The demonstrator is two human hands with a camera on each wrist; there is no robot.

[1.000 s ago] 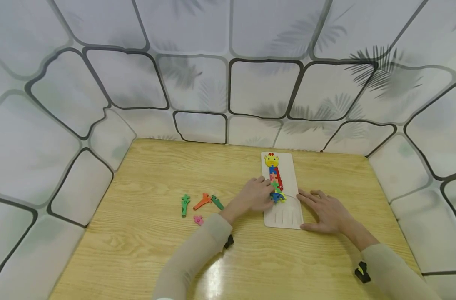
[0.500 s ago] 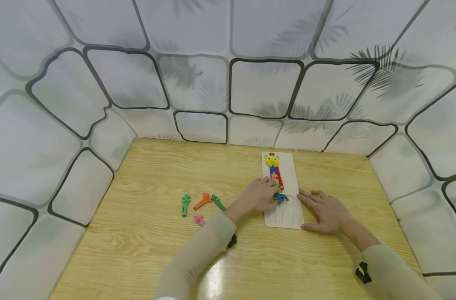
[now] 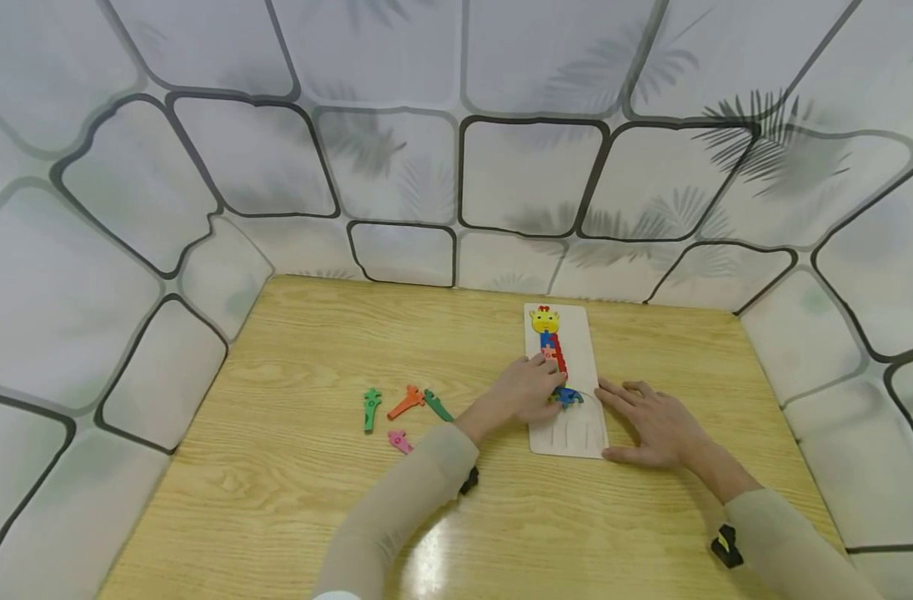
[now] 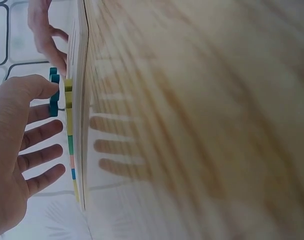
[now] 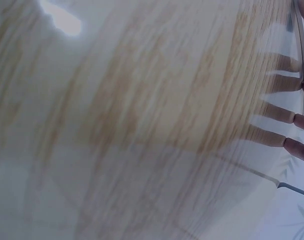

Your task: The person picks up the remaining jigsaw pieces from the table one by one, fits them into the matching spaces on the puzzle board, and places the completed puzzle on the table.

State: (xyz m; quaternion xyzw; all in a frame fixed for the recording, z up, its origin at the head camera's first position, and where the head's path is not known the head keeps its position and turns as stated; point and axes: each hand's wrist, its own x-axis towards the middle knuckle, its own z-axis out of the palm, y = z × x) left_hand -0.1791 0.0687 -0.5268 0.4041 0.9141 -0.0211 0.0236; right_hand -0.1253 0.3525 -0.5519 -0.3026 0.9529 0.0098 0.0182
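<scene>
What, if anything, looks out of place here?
The blue piece: the left hand pinches it raised off the puzzle board, unlike the giraffe head lying on it. At least four loose pieces lie scattered on the table at differing angles. No damage shows.

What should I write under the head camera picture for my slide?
Left hand holding a blue puzzle piece over a giraffe board, right hand at its edge.
</scene>
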